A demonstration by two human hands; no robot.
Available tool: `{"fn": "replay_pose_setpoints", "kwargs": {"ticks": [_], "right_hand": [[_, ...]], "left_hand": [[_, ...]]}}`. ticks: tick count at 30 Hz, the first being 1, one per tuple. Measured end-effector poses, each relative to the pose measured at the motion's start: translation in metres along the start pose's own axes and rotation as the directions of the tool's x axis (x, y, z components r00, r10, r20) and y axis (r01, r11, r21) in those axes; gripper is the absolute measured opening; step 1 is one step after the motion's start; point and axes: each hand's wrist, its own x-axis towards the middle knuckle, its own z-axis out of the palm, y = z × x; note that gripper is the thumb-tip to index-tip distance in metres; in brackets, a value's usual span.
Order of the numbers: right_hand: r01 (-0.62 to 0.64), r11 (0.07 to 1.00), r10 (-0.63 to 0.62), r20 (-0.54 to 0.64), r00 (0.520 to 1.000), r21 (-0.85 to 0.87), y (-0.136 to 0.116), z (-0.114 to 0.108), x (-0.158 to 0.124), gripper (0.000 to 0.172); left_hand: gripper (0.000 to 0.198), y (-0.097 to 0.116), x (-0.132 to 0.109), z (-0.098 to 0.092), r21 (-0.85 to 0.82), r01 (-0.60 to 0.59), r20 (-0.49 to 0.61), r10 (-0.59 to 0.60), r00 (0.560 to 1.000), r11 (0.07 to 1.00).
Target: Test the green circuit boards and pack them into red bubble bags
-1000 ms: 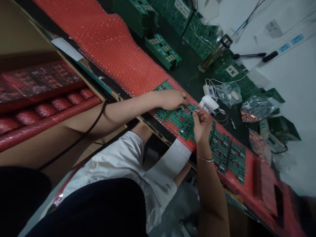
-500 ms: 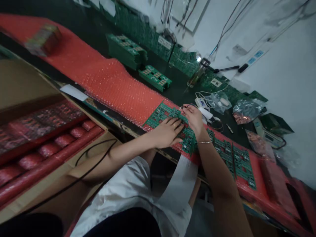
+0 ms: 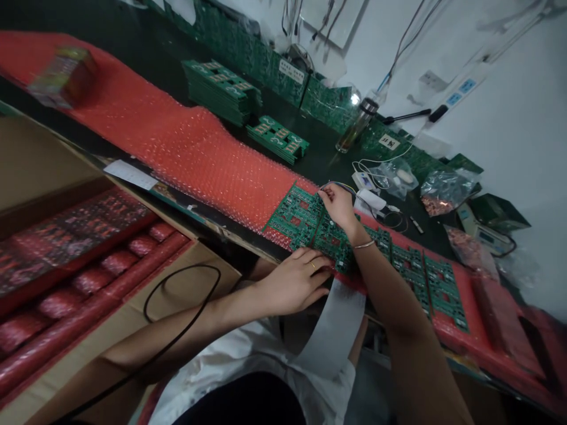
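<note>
Green circuit boards (image 3: 290,215) lie in a row on red bubble wrap (image 3: 212,165) along the bench edge. My left hand (image 3: 295,280) is open, palm down, its fingers loosely stretched at the boards' front edge. A ring shows on one finger. My right hand (image 3: 339,203) reaches over the boards to their far edge, with thumb and fingers pinched together. A thin cable (image 3: 348,186) runs out from that pinch and loops behind the hand; its end is hidden by the fingers. Further right, more boards (image 3: 445,289) rest on the wrap past my right forearm.
Behind the wrap stand a tall stack of green boards (image 3: 221,88) and a shorter stack (image 3: 279,139). A glass bottle (image 3: 357,127), a small white device (image 3: 363,182) and bags of copper-coloured parts (image 3: 447,192) sit further back. A carton (image 3: 212,260) with red-wrapped packs is at left.
My left hand has drawn back from the boards' surface to their front edge. My right hand has shifted slightly up and left, still pinched at the far edge.
</note>
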Motion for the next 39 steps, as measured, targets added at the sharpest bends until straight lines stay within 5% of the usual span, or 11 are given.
{"fn": "replay_pose_setpoints", "kwargs": {"ticks": [6,12,19,28,39], "right_hand": [[0.017,0.996,-0.017,0.008,1.000,-0.083,0.005,0.002,0.001,0.015],[-0.099,0.995,0.099,0.016,0.995,-0.020,0.020,0.013,0.000,0.006],[-0.138,0.990,0.140,0.055,0.989,-0.035,0.019,0.013,0.002,0.007],[-0.160,0.987,0.161,0.073,0.984,-0.024,0.012,0.009,0.001,0.007],[-0.136,0.989,0.139,0.056,0.989,-0.050,0.013,0.010,0.000,0.011]], "left_hand": [[0.023,0.008,-0.008,0.018,-0.073,0.058,0.008,-0.057,0.998,0.996],[0.023,0.022,-0.007,0.060,-0.249,0.081,-0.016,-0.088,0.996,0.965],[0.025,0.027,0.004,0.102,-0.209,0.086,-0.065,-0.102,0.993,0.974],[0.022,0.022,0.007,0.105,-0.234,0.086,-0.030,-0.095,0.995,0.968],[0.016,0.021,0.008,0.109,-0.148,0.014,-0.148,-0.036,0.988,0.989]]}}
